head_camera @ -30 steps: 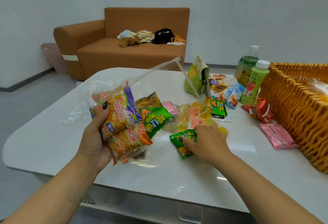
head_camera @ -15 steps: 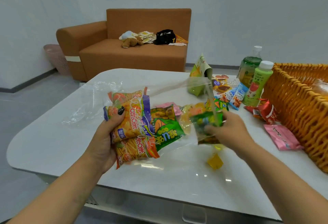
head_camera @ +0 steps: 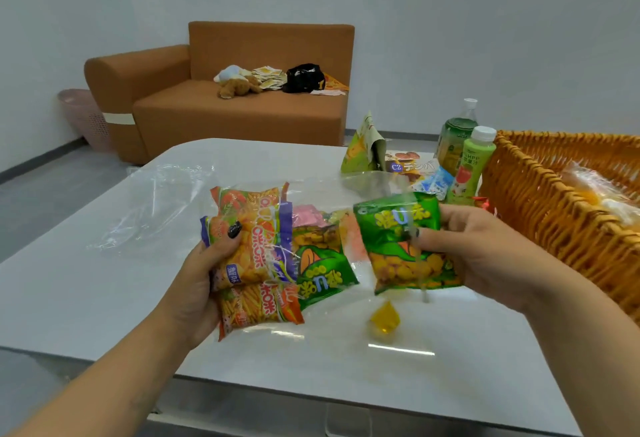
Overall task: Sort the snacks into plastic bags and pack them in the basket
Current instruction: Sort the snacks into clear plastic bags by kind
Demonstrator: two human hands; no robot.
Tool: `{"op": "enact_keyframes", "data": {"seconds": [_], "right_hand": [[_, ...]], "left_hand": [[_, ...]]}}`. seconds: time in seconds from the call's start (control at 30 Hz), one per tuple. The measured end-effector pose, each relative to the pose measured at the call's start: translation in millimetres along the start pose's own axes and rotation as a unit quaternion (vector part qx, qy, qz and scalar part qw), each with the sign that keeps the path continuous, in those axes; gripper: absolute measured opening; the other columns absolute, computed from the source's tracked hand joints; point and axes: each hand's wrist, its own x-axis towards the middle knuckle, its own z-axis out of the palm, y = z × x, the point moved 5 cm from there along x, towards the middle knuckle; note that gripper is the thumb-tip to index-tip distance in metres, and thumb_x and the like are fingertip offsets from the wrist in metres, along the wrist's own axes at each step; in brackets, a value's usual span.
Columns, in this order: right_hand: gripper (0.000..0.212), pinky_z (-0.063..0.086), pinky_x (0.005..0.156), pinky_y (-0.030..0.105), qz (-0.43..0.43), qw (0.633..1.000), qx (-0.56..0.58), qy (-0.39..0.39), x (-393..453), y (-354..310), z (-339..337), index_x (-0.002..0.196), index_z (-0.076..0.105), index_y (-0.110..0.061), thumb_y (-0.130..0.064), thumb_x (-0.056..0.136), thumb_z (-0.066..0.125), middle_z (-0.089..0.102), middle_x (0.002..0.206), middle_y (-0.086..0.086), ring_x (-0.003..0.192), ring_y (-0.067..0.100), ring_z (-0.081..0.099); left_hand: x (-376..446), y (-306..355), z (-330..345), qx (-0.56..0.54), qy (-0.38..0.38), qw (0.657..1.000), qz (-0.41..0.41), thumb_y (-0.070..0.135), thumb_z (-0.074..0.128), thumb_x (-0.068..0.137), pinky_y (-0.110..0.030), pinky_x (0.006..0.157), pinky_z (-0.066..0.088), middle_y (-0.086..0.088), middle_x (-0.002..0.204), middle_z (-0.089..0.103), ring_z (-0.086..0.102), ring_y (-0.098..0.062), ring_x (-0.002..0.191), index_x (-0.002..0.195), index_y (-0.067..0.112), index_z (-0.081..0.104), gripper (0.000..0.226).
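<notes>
The right hand (head_camera: 485, 256) has its fingers curled round a green snack packet (head_camera: 405, 246), thumb pressed on the packet's face, holding it upright above the table (head_camera: 86, 291) with its long axis close to vertical and its printed top edge uppermost, at the mouth of the clear plastic bag (head_camera: 166, 208). The left hand (head_camera: 204, 280) grips the bag from the side, thumb on top of an orange snack packet (head_camera: 252, 239) inside it; a second orange packet (head_camera: 256, 305) and another green packet (head_camera: 318, 263) lie beneath and beside it in the bag, their long axes running roughly toward the person. A yellow jelly cup (head_camera: 385, 317) sits on the table just below the held packet. The wicker basket (head_camera: 540, 214) stands to the right, two drink bottles (head_camera: 471, 166) beside its near corner. Compared with half a second ago, the held packet has come up, larger in view and fully facing the camera, and the bag's contents sit closer to it.
</notes>
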Motion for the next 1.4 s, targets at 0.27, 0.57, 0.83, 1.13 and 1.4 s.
{"op": "enact_keyframes", "data": {"seconds": [0.27, 0.57, 0.83, 1.13, 1.4], "right_hand": [[0.027, 0.058, 0.084, 0.034, -0.031, 0.997, -0.071, 0.018, 11, 10, 13, 0.118, 0.062, -0.009, -0.002, 0.093, 0.054, 0.073, 0.107, 0.010, 0.100, 0.026, 0.070], [0.030, 0.052, 0.061, 0.011, -0.058, 0.985, -0.157, 0.050, 15, 13, 21, 0.083, 0.066, -0.022, 0.003, 0.093, 0.054, 0.073, 0.072, -0.015, 0.067, 0.000, 0.069], [0.025, 0.046, 0.047, 0.017, -0.091, 0.932, -0.342, 0.077, 21, 15, 23, 0.071, 0.066, -0.029, -0.013, 0.090, 0.062, 0.063, 0.059, -0.014, 0.055, 0.005, 0.059], [0.017, 0.057, 0.057, 0.021, -0.051, 0.990, -0.086, 0.095, 21, 3, 21, 0.100, 0.067, -0.010, -0.009, 0.097, 0.051, 0.075, 0.078, 0.000, 0.061, 0.010, 0.070], [0.066, 0.053, 0.091, 0.040, -0.187, 0.940, -0.007, 0.286, 16, 10, -1, 0.122, 0.054, -0.025, -0.056, 0.068, 0.076, 0.063, 0.119, -0.002, 0.106, 0.013, 0.063]], "left_hand": [[-3, -18, 20, 0.039, -0.067, 0.996, -0.047, 0.044, 0.097, 0.014, -0.041, 0.060, 0.060, -0.014, 0.093, 0.075, 0.074, -0.029, 0.075, 0.104, 0.013, 0.067, 0.100], [-6, -26, 19, 0.030, -0.062, 0.996, -0.062, 0.043, 0.098, 0.016, -0.044, 0.063, 0.061, -0.017, 0.097, 0.074, 0.073, -0.032, 0.078, 0.108, 0.012, 0.066, 0.102], [-14, -42, 19, -0.046, -0.071, 0.990, -0.114, 0.030, 0.100, 0.014, -0.048, 0.058, 0.059, -0.024, 0.097, 0.073, 0.073, -0.036, 0.075, 0.093, 0.006, 0.076, 0.086], [-11, -47, 17, -0.121, -0.025, 0.985, -0.121, 0.038, 0.098, 0.019, -0.053, 0.064, 0.058, -0.024, 0.106, 0.071, 0.072, -0.040, 0.086, 0.098, 0.007, 0.078, 0.087], [-5, -39, 26, -0.182, 0.024, 0.981, -0.065, 0.055, 0.080, 0.054, -0.050, 0.066, 0.059, -0.018, 0.110, 0.072, 0.072, -0.036, 0.093, 0.098, 0.013, 0.079, 0.061]]}}
